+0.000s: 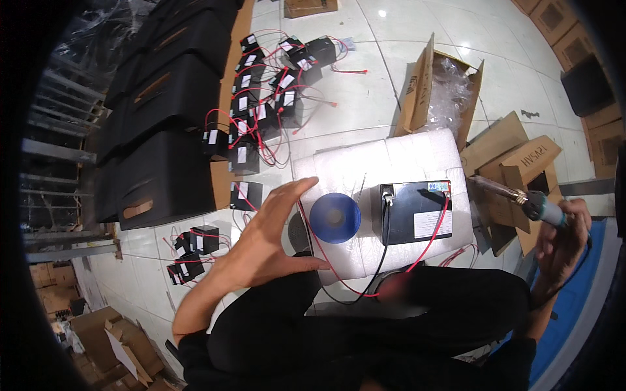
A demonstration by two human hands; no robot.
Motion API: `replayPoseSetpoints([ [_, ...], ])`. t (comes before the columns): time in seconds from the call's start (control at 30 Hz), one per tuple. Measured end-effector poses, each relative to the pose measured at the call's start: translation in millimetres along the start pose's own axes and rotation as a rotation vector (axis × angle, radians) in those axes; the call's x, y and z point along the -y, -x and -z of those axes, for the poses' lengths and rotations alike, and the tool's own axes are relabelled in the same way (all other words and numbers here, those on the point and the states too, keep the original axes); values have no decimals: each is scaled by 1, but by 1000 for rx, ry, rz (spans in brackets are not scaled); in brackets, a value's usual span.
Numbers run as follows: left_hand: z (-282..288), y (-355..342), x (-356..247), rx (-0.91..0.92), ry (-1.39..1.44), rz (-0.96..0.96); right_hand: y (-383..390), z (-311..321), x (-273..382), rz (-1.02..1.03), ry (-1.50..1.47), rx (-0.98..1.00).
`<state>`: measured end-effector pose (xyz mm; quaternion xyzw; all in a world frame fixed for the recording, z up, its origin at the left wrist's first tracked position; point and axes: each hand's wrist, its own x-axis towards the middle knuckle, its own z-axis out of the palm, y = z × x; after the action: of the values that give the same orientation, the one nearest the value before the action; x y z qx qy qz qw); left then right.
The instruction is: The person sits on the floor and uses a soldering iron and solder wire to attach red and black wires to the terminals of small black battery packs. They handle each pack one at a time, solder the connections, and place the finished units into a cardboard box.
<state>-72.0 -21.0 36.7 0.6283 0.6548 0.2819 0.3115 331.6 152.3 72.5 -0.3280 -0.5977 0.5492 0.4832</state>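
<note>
Batt. label (429,225) print too sm. to read; top carton (311,8) cut off.

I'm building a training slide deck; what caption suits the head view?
Soldering iron in the right hand; left hand open near a blue spool beside a wired battery.

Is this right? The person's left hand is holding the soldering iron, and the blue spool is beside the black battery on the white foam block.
Not quite: the head view shows the right hand holding the soldering iron. The blue spool is beside the black battery on the white foam block.
</note>
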Motion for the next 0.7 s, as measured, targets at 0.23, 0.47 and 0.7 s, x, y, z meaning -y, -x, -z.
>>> replayPoseSetpoints([
  [0.23,-49,3,49,-206,-106,-129,-16,-40,-10,-170,-24,56],
  [0.47,-47,-5,55,-346,89,-162,-17,-52,-9,-164,20,102],
  [0.7,-28,3,25,-258,931,-37,-18,-65,-11,-255,39,75],
])
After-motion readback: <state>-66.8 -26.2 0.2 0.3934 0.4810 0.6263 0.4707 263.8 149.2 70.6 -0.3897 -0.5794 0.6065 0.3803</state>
